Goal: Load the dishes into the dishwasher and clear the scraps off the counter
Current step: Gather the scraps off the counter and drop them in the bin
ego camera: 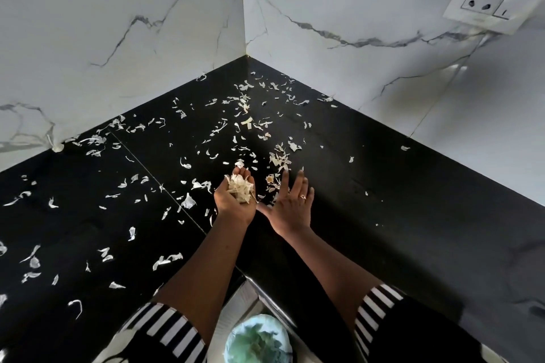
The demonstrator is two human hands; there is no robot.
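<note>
Left hand [233,203] is cupped palm-up, fingers curled round a pile of pale scraps [240,188]. Just beside it, the right hand [292,206] lies flat on the black desk [383,186] with fingers straight and spread, a ring [303,196] on one finger. A small heap of peelings [280,158] sits just beyond the right fingertips. More peelings are scattered beyond and to the left of both hands. Below the forearms, at the desk edge, stands a lined bin [258,339].
</note>
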